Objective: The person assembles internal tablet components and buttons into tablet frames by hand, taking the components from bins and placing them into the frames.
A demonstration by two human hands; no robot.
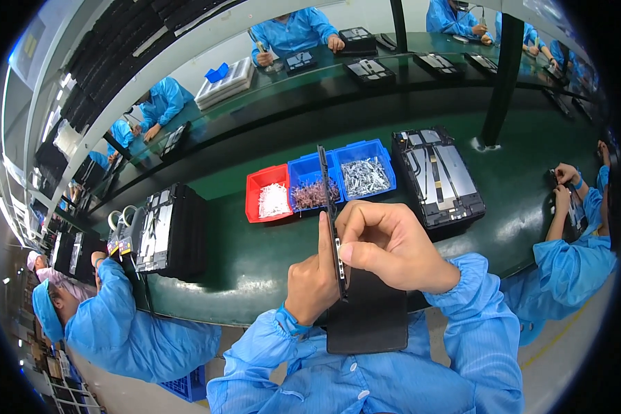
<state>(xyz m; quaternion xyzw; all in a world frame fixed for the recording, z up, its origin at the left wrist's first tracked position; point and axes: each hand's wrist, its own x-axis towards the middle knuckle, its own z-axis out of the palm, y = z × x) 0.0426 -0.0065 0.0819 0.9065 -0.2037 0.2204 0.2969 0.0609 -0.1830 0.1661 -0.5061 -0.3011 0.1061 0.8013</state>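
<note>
A thin black tablet-like device (326, 183) stands on edge before me, seen almost edge-on, so its broad faces are hidden. My left hand (312, 286) is closed on its lower left side, index finger stretched up along it. At its right edge, my right hand (393, 245) is closed in a pinch, the thumb tip against small metallic parts on the rim. Anything small between those fingers is hidden. Beneath both hands lies a flat black pad (367, 317) at the bench's near edge.
Beyond the device stand a red bin (250, 200) of white pieces, a blue bin (302, 165) of reddish pieces and another blue bin (386, 160) of clear-silvery pieces. Device stacks (438, 179) (186, 231) flank them on the green bench (245, 286). Co-workers sit at both sides and opposite.
</note>
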